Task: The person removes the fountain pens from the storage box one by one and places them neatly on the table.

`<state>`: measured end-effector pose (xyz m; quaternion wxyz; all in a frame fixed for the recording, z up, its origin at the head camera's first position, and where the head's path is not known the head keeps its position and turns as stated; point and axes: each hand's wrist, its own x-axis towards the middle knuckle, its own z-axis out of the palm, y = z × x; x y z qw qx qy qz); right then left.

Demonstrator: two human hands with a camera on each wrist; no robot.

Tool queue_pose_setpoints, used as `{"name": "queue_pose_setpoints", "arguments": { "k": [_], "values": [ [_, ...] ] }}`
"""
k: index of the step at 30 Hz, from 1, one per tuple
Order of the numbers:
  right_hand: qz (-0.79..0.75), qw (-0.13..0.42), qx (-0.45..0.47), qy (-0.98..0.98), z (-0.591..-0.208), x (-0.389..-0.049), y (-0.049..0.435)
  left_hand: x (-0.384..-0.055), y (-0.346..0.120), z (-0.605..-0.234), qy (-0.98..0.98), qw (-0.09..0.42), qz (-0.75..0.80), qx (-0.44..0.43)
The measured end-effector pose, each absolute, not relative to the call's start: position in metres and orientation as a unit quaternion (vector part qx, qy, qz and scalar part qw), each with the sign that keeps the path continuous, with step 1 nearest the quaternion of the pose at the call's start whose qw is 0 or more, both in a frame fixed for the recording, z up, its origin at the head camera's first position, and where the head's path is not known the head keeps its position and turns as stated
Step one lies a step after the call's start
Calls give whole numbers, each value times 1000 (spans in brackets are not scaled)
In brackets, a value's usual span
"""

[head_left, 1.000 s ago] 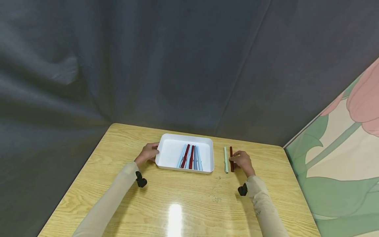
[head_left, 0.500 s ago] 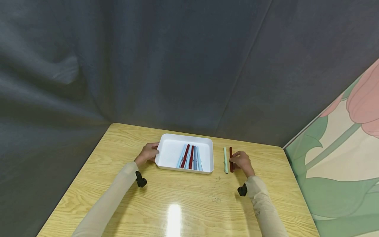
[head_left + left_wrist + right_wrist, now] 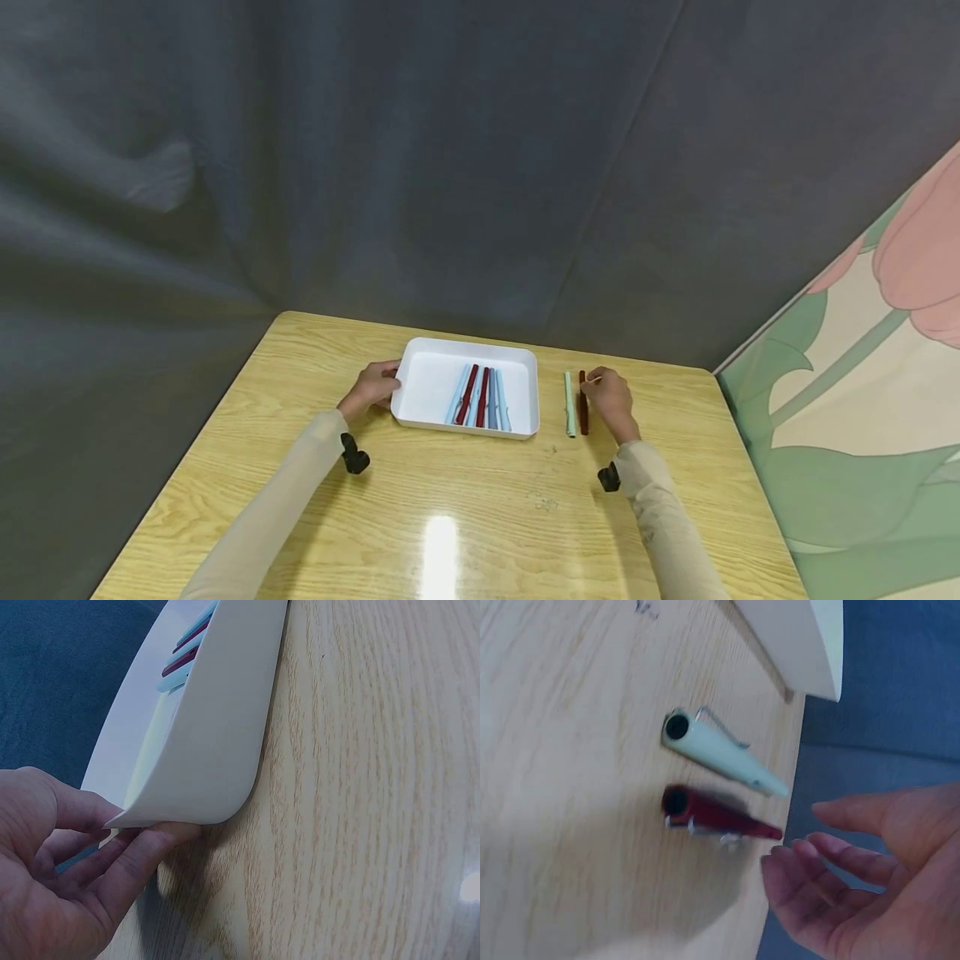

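At the left end of the white tray (image 3: 426,417), my left hand (image 3: 372,385) grips the rim; the left wrist view shows the tray wall (image 3: 217,712) between thumb and fingers (image 3: 150,851). My right hand (image 3: 611,398) hovers over the dark red pen (image 3: 583,412) on the table. In the right wrist view the hand (image 3: 885,877) is apart from the red pen (image 3: 716,816), thumb and fingers spread with nothing between them. A mint green pen (image 3: 570,404) lies just left of the red one. Both have metal clips and black-looking ends.
Several pens (image 3: 482,400), light blue, dark red and grey-blue, lie side by side in the tray's right half. The wooden table (image 3: 495,517) ends at a dark curtain (image 3: 450,208) behind. A flower-patterned panel (image 3: 862,417) stands at the right.
My right hand has lifted off the red pen and shifted slightly toward the table's far edge. The left hand and the tray hold their place.
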<state>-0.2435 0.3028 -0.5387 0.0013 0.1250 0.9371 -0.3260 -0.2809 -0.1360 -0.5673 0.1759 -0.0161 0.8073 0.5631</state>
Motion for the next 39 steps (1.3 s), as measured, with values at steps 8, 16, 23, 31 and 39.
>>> {"name": "queue_pose_setpoints", "arguments": {
  "k": [8,16,23,31,39],
  "values": [
    [-392,-61,74,915,-534,-254,281,-280,-135,-567,807,173,565,-15],
    [-466,-40,46,883,-538,-263,256,-278,-137,-562,800,169,575,-9],
    [-492,-29,9,870,-539,-263,241,-278,-135,-563,796,172,580,-17],
    [-370,-68,-32,926,-537,-258,229,-281,-133,-564,798,180,575,-23],
    [-422,30,-36,905,-532,-260,216,-279,-135,-560,793,189,578,-33]
  ]
}}
